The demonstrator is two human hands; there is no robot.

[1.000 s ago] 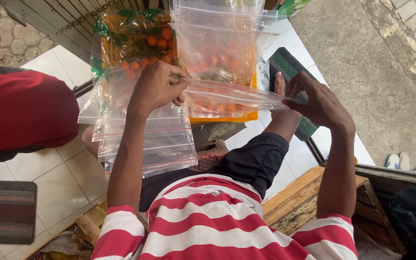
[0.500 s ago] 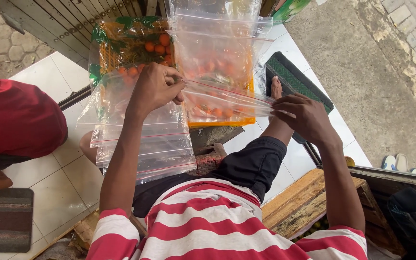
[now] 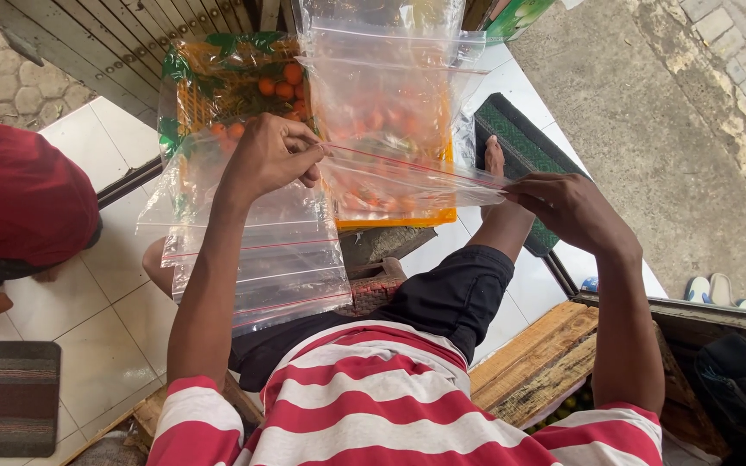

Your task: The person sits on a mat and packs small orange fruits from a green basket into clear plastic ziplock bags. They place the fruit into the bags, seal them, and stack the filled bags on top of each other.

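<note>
White floor tiles (image 3: 114,285), concrete beyond. Seated person stretches a clear zip bag (image 3: 390,129) open at its red-lined mouth: left hand (image 3: 269,155) pinching one end, right hand (image 3: 572,207) pinching the other, both closed on plastic. Stack of spare bags (image 3: 261,259) rests on the lap. Orange tray of small orange fruits (image 3: 278,86), probably tomatoes, sits behind. Step: opening the seal; next calls for parting the two lips evenly.
</note>
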